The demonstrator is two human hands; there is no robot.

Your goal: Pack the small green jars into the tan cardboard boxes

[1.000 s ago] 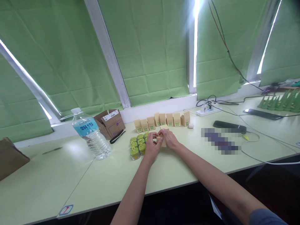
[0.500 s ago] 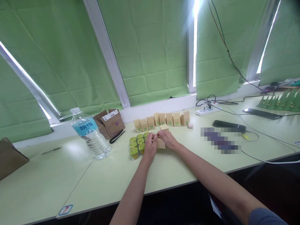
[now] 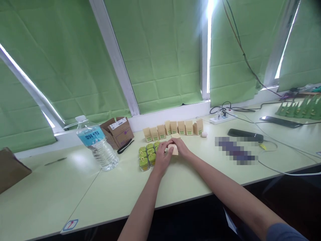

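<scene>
Between my two hands is a small tan paper box (image 3: 175,151), partly hidden by the fingers. My left hand (image 3: 162,158) closes on its left side, thumb toward me. From the right, my right hand (image 3: 181,148) grips it with bent fingers over the far side. Just left of my left hand stands a cluster of small clear jars with green lids (image 3: 144,162), some covered by the hand. Behind the hands, several similar tan boxes with green labels (image 3: 181,128) stand upright in a row.
A small pale pink object (image 3: 204,134) lies at the row's right end. On the left stand a large water bottle (image 3: 99,144) and an open cardboard box (image 3: 120,134). A black device (image 3: 245,135), cables and a power strip (image 3: 223,117) are on the right.
The tan box has turned between my hands, and a pale face of it now shows toward me. My left thumb has shifted right onto it. The surrounding things have stayed put.
</scene>
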